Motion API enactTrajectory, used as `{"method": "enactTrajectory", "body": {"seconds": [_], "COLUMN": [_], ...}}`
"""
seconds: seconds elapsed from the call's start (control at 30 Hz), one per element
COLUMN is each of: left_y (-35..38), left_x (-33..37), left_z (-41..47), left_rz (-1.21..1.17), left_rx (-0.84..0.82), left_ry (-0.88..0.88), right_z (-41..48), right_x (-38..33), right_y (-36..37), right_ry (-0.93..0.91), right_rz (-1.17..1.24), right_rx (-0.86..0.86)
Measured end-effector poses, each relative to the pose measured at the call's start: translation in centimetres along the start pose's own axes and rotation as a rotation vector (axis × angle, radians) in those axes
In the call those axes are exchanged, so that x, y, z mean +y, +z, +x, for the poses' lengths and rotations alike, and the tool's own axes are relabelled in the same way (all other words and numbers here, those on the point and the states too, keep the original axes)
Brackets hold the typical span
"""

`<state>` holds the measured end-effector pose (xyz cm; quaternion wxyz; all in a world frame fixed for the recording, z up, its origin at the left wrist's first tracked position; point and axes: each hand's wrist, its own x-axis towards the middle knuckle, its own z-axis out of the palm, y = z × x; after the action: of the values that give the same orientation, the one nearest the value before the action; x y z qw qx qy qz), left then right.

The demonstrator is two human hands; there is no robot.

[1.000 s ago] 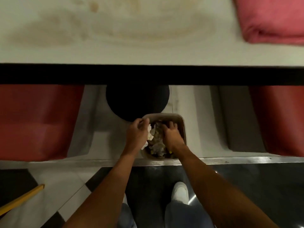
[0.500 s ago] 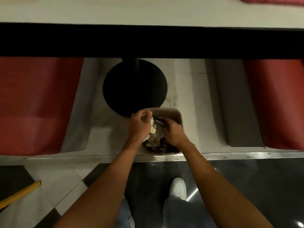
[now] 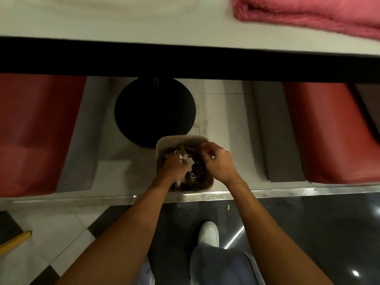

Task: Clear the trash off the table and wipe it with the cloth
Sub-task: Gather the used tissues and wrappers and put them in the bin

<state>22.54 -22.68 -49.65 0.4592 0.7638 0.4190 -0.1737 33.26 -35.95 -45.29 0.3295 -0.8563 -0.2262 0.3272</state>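
Note:
A beige trash bin [image 3: 181, 138] stands on the floor under the table [image 3: 102, 21], holding crumpled white paper [image 3: 190, 161] and dark scraps. My left hand [image 3: 174, 166] reaches down inside the bin, fingers curled into the white paper. Over the bin's right rim, my right hand [image 3: 218, 161] hovers with curled fingers that pinch a small white scrap. A folded pink cloth [image 3: 308, 15] lies on the tabletop at the far right.
The table's black round base [image 3: 154, 112] sits just behind the bin. Red bench seats stand at the left [image 3: 30, 130] and right [image 3: 329, 130]. A metal floor strip [image 3: 287, 192] runs in front of the bin; my white shoe [image 3: 208, 233] is below.
My left hand has sunk deeper into the bin with the paper. My right hand has lifted out of the trash to the right rim. The view tilted up, showing the cloth again.

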Motion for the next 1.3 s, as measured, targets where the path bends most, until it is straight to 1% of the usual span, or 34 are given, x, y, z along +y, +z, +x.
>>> {"method": "enactTrajectory", "body": {"seconds": [0.07,0.17,0.23,0.3,0.4,0.53,0.6,0.67,0.8,0.97,1.03,1.17,1.3], "left_y": [-0.9,-3.0,-4.7,-6.4,-9.3,-13.0,-14.6,-16.0,-18.7,-23.2,-25.0,-28.2,-31.8], "left_x": [0.2,0.9,1.7,2.7,4.8,8.1,9.7,11.3,14.2,18.3,19.6,22.1,24.2], "left_z": [-1.0,-3.8,-6.2,-9.1,-14.4,-22.1,-25.5,-28.5,-33.5,-36.7,-37.3,-37.7,-37.0], "left_rz": [-0.012,-0.097,-0.073,-0.054,-0.136,-0.187,-0.222,-0.262,-0.256,-0.29,-0.296,-0.261,-0.224], "left_rx": [-0.003,0.032,0.038,0.05,0.079,0.142,0.173,0.171,0.196,0.306,0.329,0.383,0.425], "left_ry": [0.012,0.015,0.006,-0.023,-0.078,-0.041,-0.032,-0.024,-0.002,0.069,0.094,0.147,0.191], "right_z": [-0.8,-2.7,-4.7,-7.0,-10.1,-14.3,-16.6,-18.5,-21.6,-22.6,-22.4,-21.3,-19.3], "right_x": [-0.9,-3.0,-5.0,-7.1,-10.6,-15.5,-17.6,-19.6,-22.8,-28.1,-30.4,-34.8,-38.4], "right_y": [-0.3,-1.0,-1.9,-3.1,-5.1,-8.3,-10.0,-11.7,-14.6,-18.5,-20.1,-22.9,-24.2], "right_ry": [0.002,0.043,0.056,0.043,0.037,-0.024,-0.033,-0.049,-0.08,-0.229,-0.286,-0.351,-0.392], "right_rz": [0.01,0.0,-0.008,0.013,0.0,-0.085,-0.069,-0.062,-0.067,-0.093,-0.11,-0.136,-0.164], "right_rx": [-0.005,-0.015,-0.034,-0.059,-0.092,-0.104,-0.129,-0.178,-0.218,-0.259,-0.24,-0.215,-0.177]}}
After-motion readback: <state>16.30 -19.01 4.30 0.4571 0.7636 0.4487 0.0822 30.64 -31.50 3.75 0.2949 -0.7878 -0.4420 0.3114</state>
